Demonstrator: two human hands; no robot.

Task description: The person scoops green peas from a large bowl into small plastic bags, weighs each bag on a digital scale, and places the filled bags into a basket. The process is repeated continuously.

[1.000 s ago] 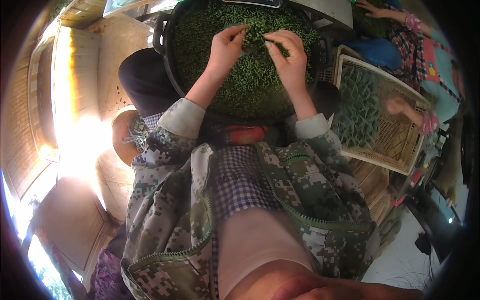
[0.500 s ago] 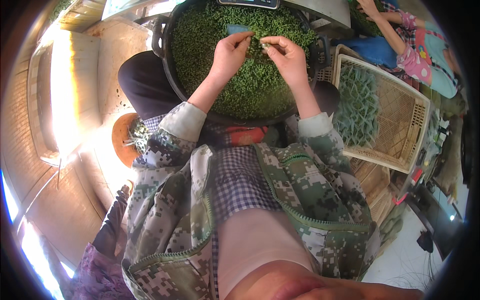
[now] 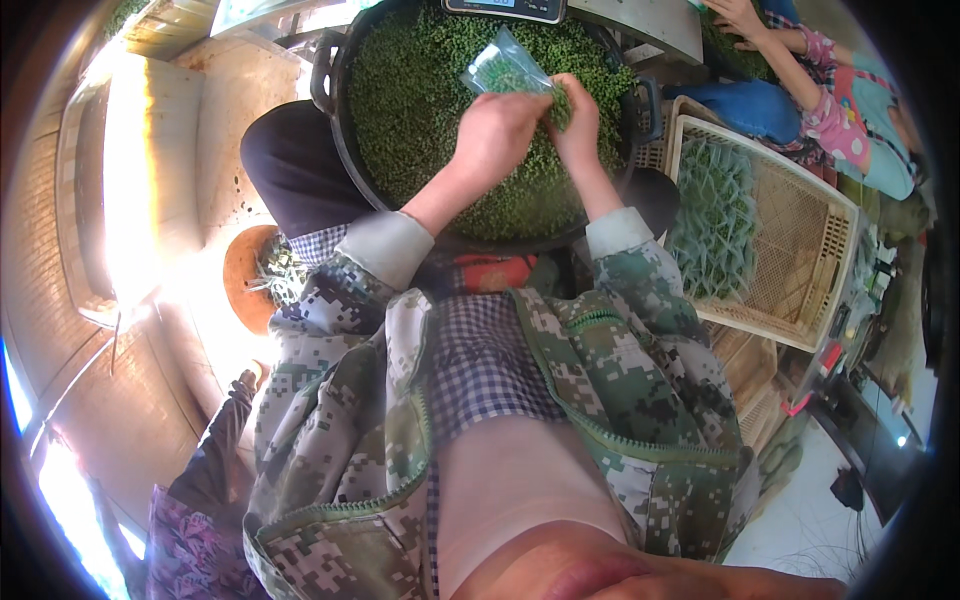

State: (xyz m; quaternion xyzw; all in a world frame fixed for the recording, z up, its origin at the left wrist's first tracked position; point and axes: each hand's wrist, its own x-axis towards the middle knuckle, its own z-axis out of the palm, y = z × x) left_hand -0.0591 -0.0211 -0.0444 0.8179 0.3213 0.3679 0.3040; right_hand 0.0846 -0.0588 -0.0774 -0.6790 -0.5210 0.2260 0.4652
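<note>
Left hand (image 3: 497, 128) closed, right hand (image 3: 578, 120) curled, both gripping a clear plastic bag (image 3: 508, 62) by its near end above a round black plastic tub (image 3: 490, 243), fine green sprigs (image 3: 506, 79) now showing inside, so bagging looks underway.

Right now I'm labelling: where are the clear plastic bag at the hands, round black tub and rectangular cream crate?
Clear bag (image 3: 506, 66), head view: middle.
Black tub (image 3: 343, 137), head view: left rim.
Cream crate (image 3: 785, 235), head view: bare bottom.

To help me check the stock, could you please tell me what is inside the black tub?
Small green berry-like produce lies inside the black tub; its bottom is covered and cannot be seen.
</note>
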